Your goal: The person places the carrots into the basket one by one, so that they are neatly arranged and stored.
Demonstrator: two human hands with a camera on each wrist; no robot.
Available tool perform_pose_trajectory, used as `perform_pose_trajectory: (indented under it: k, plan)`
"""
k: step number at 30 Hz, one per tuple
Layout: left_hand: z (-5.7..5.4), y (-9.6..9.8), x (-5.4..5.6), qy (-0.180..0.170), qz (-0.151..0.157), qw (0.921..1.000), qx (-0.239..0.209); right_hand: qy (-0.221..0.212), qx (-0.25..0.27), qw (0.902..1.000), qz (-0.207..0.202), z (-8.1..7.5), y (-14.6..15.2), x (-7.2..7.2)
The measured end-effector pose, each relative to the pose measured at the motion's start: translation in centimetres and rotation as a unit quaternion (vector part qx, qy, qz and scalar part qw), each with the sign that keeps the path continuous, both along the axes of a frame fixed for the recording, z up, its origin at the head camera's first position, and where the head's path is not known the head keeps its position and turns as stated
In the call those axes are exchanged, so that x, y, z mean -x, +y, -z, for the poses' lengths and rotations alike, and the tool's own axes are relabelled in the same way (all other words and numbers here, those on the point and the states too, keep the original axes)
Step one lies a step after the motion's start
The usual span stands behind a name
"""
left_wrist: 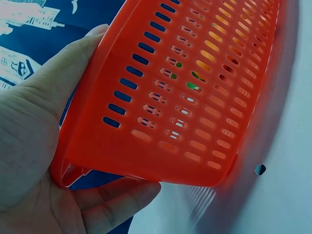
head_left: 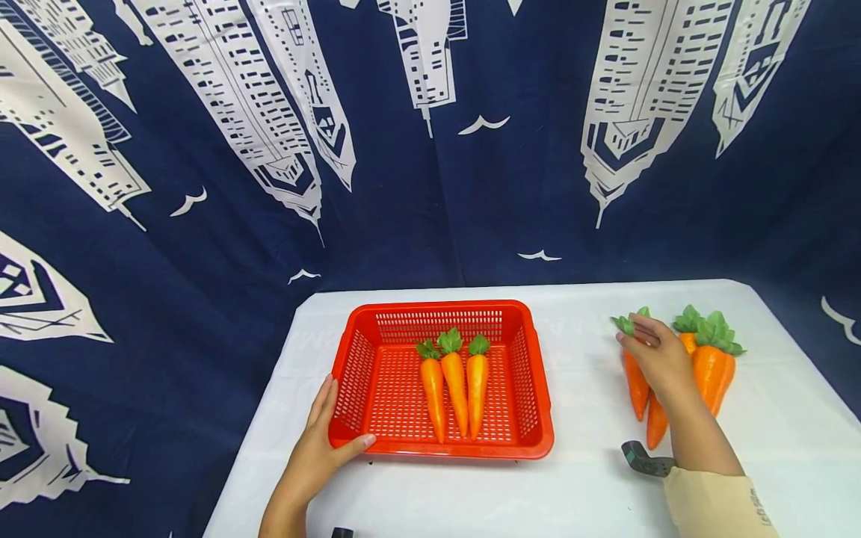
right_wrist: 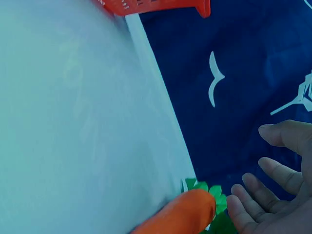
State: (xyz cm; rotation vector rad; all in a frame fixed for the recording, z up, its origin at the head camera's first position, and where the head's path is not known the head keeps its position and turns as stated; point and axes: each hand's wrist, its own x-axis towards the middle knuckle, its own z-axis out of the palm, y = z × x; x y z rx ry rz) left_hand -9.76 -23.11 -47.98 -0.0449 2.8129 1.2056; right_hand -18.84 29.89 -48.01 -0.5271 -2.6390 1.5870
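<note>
My left hand [head_left: 309, 452] grips the near left corner of a red plastic basket [head_left: 541, 388], thumb at the front rim and fingers along the left side. Inside the basket lie three carrots [head_left: 454, 388] side by side, green tops pointing away. In the left wrist view, the slotted basket wall [left_wrist: 112, 146] sits between thumb and fingers. Over on the right, my right hand [head_left: 662, 359] hovers above a group of several carrots [head_left: 711, 373], fingers spread and loosely bent, holding nothing. The right wrist view has an orange carrot [right_wrist: 178, 214] just below the fingertips, its leaves behind it.
A white cloth [head_left: 578, 426] covers the table. Behind and to the left hangs a dark blue fabric [head_left: 457, 209] printed with white buildings and birds. A black curved piece [head_left: 646, 458] shows beside the right wrist, at the cuff of a beige sleeve [head_left: 716, 504].
</note>
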Motion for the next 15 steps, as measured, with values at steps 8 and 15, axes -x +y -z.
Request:
perform_pose_trajectory:
  k: [8,15]
  plan:
    - [0.0,0.0,0.1,-0.002,0.000,1.0000,0.003,-0.008,-0.018,0.9997,-0.013,0.5,1.4,-0.2]
    - [0.2,0.0,0.1,-0.004,0.000,1.0000,0.001,-0.017,-0.071,0.9970,-0.025,1.1,2.4,0.0]
